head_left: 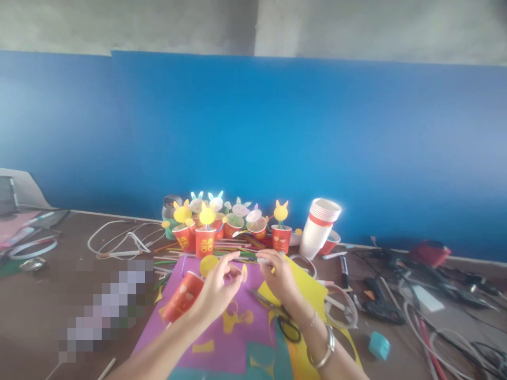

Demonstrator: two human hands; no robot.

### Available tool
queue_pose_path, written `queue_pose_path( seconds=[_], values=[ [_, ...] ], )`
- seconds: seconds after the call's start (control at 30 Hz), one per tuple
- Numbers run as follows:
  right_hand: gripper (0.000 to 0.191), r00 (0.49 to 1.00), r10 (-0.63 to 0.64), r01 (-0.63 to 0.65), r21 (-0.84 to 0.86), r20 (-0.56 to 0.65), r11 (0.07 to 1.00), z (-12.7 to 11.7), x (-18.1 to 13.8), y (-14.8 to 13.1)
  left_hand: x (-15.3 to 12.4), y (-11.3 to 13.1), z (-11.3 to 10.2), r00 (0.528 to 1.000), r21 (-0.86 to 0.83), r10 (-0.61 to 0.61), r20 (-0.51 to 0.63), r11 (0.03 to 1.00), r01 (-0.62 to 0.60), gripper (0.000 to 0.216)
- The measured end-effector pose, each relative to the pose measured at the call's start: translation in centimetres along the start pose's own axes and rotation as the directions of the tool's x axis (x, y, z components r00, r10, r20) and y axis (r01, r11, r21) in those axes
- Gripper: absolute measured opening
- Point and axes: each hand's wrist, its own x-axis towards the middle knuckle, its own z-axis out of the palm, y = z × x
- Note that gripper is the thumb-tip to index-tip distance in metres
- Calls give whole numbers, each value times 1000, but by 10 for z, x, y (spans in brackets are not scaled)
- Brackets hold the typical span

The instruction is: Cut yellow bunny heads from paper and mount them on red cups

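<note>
The person's left hand hangs above a purple sheet of paper, half open and loosely curved, thumb and index finger parted; a small yellow paper piece sits at the thumb's tip, and whether another finger presses it I cannot tell. Facing it, just apart, the right hand has its fingers bent inward, with a small whitish bit at the fingertips and a little yellow beneath them; blur hides whether these are pinched. A red paper cup with pale hearts lies tilted on its side beside the left wrist, and a round yellow paper disc shows just behind the left hand. Below and between the forearms, yellow paper cutouts lie on the purple sheet. Black-handled scissors rest by the right forearm, near a bright yellow sheet. Beyond the hands stands a cluster of red paper cups bearing rabbit-eared paper heads, among them a yellow-headed cup, with a tilted stack of white paper cups to the right.
</note>
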Motion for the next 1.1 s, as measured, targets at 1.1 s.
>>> queue_pose_path(
  seconds=[1.1],
  values=[
    [27,906,356,-421,561,228,713,-17,5,-38,31,-13,-75,939,182,-337,71,930,320,63]
  ],
)
